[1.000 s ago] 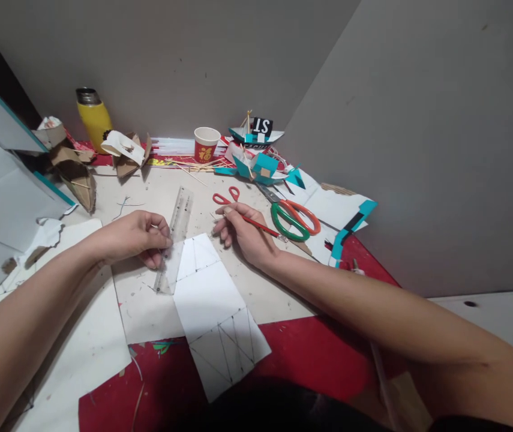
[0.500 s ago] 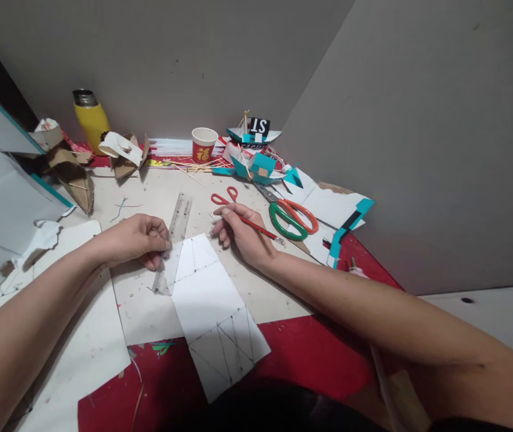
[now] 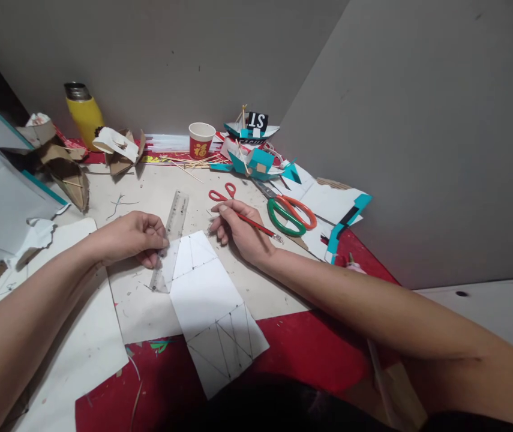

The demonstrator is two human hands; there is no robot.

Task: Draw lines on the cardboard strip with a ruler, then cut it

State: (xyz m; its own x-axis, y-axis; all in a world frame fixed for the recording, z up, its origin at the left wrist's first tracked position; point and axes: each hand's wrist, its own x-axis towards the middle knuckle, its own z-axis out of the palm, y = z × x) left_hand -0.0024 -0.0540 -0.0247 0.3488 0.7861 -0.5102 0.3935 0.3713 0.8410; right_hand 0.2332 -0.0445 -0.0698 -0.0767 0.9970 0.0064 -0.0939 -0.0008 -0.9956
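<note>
My left hand (image 3: 137, 237) pinches the edge of a clear plastic ruler (image 3: 176, 216), which slants across the left side of a white paper piece (image 3: 204, 288). Pencil lines and dots cross the paper at its far and near ends. Held in my right hand (image 3: 242, 234) is a red pencil (image 3: 256, 224), its eraser end pointing right toward my wrist. Just beyond that hand are small red-handled scissors (image 3: 222, 192); their blades are hidden. Larger scissors (image 3: 290, 215) with one green and one orange handle loop lie to its right.
Along the back stand a yellow bottle (image 3: 84, 117), cardboard pieces (image 3: 123, 155), a red paper cup (image 3: 201, 141) and two teal model boats (image 3: 256, 162). Thin wooden sticks (image 3: 188, 171) lie near the cup. White sheets (image 3: 71, 336) cover the left side. Grey walls close off the back and right.
The whole view has shifted slightly, with things appearing a little further left and up. Both hands keep their hold on the ruler and the pencil; the paper stays in place.
</note>
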